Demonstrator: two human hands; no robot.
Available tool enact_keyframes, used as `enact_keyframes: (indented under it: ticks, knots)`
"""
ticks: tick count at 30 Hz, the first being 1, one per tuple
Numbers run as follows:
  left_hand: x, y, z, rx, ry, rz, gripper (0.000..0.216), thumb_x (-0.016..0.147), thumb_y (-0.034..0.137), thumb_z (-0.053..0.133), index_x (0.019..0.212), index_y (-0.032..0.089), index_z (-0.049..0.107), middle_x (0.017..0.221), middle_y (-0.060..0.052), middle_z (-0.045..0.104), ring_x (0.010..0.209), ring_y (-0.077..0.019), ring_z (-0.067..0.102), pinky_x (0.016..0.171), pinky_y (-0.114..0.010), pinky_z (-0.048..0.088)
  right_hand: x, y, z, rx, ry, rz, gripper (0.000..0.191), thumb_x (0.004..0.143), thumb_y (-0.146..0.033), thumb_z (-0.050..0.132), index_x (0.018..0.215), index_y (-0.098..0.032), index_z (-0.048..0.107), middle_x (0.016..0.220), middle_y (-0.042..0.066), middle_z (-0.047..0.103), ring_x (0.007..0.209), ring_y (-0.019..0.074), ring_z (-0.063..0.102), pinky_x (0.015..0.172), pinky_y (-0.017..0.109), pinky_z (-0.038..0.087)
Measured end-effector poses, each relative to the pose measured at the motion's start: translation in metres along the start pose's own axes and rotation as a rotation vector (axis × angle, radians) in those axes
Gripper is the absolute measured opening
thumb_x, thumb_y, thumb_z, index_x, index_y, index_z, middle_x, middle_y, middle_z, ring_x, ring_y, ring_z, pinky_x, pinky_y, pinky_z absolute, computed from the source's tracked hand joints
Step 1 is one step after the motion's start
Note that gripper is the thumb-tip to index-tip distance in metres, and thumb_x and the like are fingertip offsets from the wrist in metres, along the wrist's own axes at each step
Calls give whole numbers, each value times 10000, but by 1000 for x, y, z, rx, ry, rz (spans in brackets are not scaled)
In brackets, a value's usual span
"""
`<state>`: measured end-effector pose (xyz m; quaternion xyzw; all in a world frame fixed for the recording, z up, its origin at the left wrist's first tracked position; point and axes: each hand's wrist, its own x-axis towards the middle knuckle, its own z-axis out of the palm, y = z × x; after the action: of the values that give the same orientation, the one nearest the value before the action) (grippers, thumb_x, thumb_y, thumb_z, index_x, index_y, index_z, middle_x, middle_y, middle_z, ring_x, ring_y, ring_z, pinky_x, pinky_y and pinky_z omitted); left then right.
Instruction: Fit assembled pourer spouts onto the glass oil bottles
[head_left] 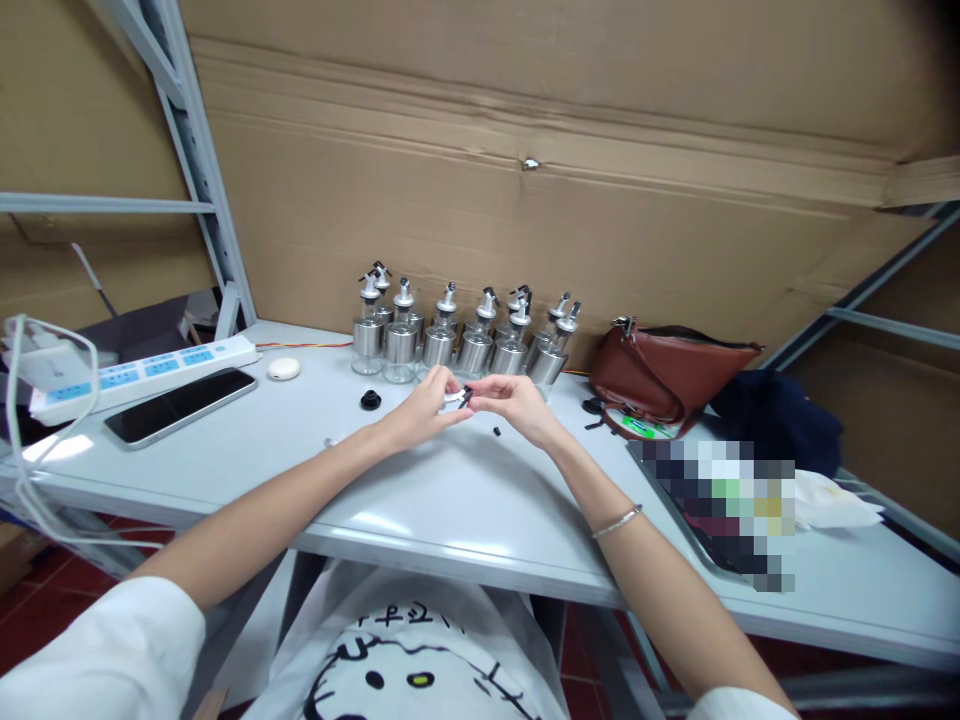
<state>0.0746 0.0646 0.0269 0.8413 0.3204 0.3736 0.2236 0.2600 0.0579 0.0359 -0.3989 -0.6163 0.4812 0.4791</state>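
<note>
Both hands meet above the white table (480,490), in front of several glass oil bottles (438,345) with steel sleeves and pourer tops. My left hand (424,415) is closed on a bottle pourer top (453,397), silver-white with a dark flap. Pinched fingers of my right hand (519,402) are at the black flap (466,397) of that same part. A black ribbed stopper (370,400) lies left of the hands. Just below my right hand rests a tiny black piece (496,431). Beside my left forearm is a small clear piece (331,442), partly hidden.
To the left lie a phone (181,406), a white power strip (150,376) with cables and a round white case (283,369). A brown bag (667,370), dark cloth (780,410) and a blurred-out flat item (720,510) occupy the right. Cardboard (525,220) walls the back.
</note>
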Motion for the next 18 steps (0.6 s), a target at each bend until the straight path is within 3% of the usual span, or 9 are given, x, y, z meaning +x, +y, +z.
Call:
enact_keyframes:
  ticks: [8, 14, 18]
  knots:
    - [-2, -5, 0, 37, 9, 45, 164, 841, 200, 470, 916, 212, 325, 959, -59, 464, 908, -203, 513, 803, -348, 433, 3, 5, 1, -28, 56, -36, 279, 478, -271, 855, 711, -177, 735, 650, 15, 716, 623, 172, 648, 705, 361, 535]
    - [1, -6, -2, 37, 20, 50, 173, 861, 204, 454, 974, 209, 324, 1027, -81, 485, 946, -204, 538, 823, -343, 436, 3, 6, 5, -28, 97, -64, 322, 491, -317, 855, 750, -178, 722, 731, 32, 732, 689, 184, 665, 743, 370, 535]
    - [1, -4, -1, 37, 21, 54, 195, 860, 192, 464, 1013, 201, 345, 1045, -90, 517, 989, -214, 551, 841, -347, 439, 4, 5, 8, -22, 115, -73, 322, 486, -327, 860, 707, -173, 683, 681, 17, 712, 645, 161, 651, 711, 347, 536]
